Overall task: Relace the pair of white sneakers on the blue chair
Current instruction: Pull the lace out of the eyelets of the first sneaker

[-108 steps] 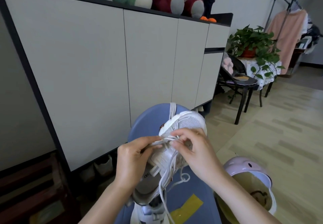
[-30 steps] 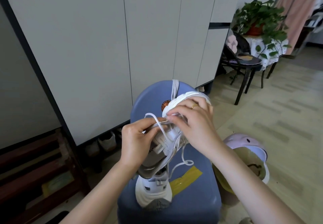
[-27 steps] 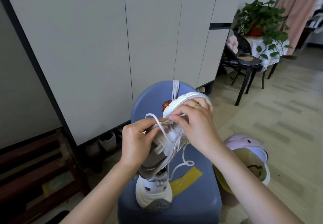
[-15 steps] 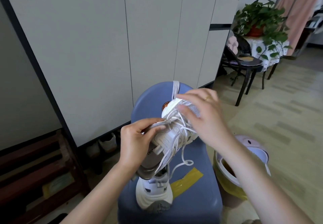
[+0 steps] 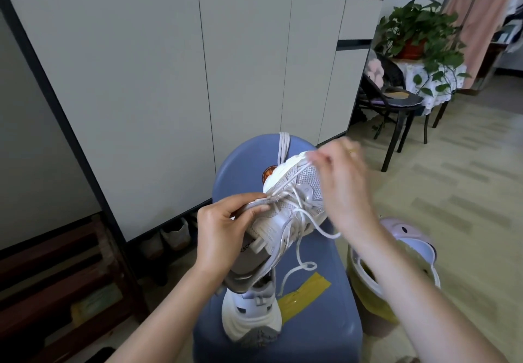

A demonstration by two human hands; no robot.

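A white sneaker [image 5: 294, 204] is held tilted above the blue chair [image 5: 319, 314], toe pointing away. My left hand [image 5: 223, 229] grips its tongue and collar from the left. My right hand [image 5: 342, 175], blurred, pinches a white lace [image 5: 300, 190] near the toe and draws it up and to the right. The lace's loose tail [image 5: 300, 266] loops down over the seat. The second white sneaker [image 5: 252, 317] stands on the seat below, heel toward me. Another lace [image 5: 283, 147] hangs over the chair back.
A yellow tape strip [image 5: 302, 292] lies on the seat. A pink and yellow potty [image 5: 396, 272] sits on the floor to the right. White cabinets [image 5: 169, 79] stand behind, a dark wooden rack [image 5: 56, 272] at the left, a black chair [image 5: 396, 102] and a plant [image 5: 418, 31] at the far right.
My right hand has lifted off the sneaker's eyelets and pulled the lace up and rightward past the toe. My left hand keeps its hold on the tongue.
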